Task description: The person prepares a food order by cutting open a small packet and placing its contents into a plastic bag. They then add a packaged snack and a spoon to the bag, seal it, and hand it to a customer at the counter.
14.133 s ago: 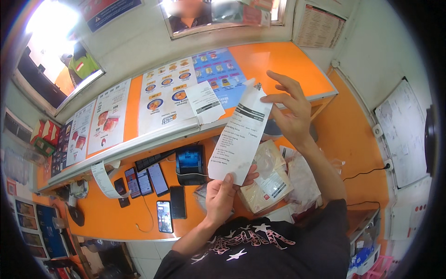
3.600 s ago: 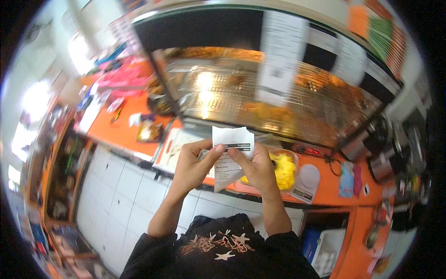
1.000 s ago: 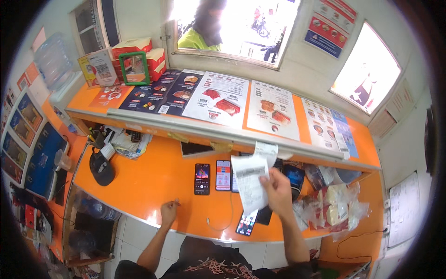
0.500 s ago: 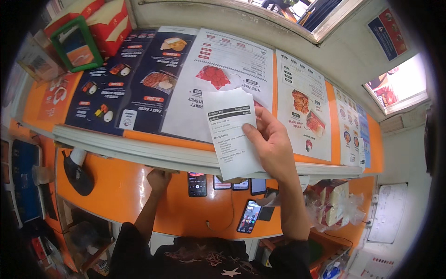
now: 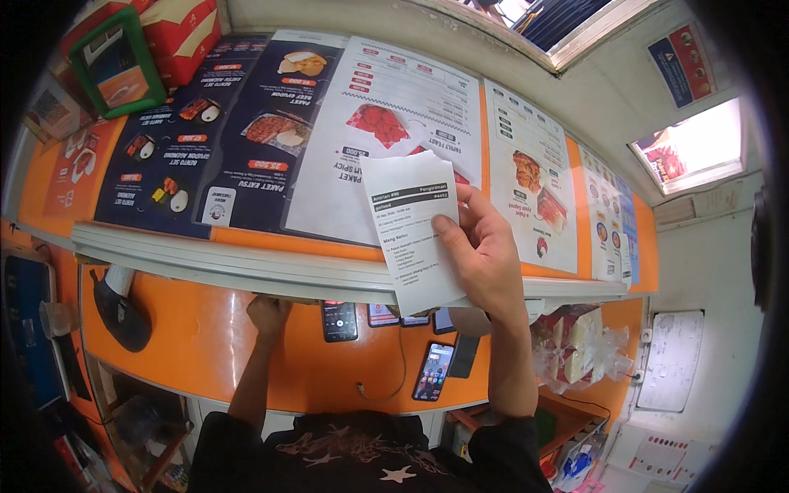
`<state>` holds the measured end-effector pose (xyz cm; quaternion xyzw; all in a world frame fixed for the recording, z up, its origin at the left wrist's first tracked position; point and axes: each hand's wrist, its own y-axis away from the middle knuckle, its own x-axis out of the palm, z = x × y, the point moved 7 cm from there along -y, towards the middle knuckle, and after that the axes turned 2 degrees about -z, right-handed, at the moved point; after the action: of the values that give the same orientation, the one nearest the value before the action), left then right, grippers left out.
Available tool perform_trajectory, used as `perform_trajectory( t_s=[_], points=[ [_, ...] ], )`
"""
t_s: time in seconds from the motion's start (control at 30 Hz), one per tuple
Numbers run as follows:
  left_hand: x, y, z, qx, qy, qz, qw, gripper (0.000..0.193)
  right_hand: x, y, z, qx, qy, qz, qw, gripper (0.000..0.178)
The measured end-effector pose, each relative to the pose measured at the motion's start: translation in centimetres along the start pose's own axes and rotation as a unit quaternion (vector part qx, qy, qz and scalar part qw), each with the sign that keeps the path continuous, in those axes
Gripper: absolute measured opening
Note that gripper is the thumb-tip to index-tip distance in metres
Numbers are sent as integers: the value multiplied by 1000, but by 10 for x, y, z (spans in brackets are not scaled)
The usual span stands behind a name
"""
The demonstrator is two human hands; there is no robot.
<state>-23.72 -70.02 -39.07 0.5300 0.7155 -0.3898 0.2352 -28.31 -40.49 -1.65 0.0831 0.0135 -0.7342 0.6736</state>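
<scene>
Right hand (image 5: 486,255) holding a white receipt (image 5: 413,234) in front of menus (image 5: 427,90); phones (image 5: 433,371) lie on the lower orange surface (image 5: 193,337).

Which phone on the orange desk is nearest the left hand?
The leftmost phone, just right of the left hand; the other phones all lie farther right.

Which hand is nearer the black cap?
Left. The left hand is by the upper counter's edge, right of the black cap; the right hand is farther right, holding a paper receipt.
</scene>
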Motion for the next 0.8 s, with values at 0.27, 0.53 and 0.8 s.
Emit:
perform_trajectory(
  t_s=[0.27,0.53,0.8],
  points=[
    [-8,-7,-12,19,-9,11,1000,40,0,-1,0,-33,15,-13,999,30],
    [-19,-8,-29,22,21,-7,1000,27,-7,3,-3,-86,102,-60,989,33],
    [-31,-10,-39,32,39,-22,998,29,-15,9,9,-108,167,-98,975,33]
  ],
)
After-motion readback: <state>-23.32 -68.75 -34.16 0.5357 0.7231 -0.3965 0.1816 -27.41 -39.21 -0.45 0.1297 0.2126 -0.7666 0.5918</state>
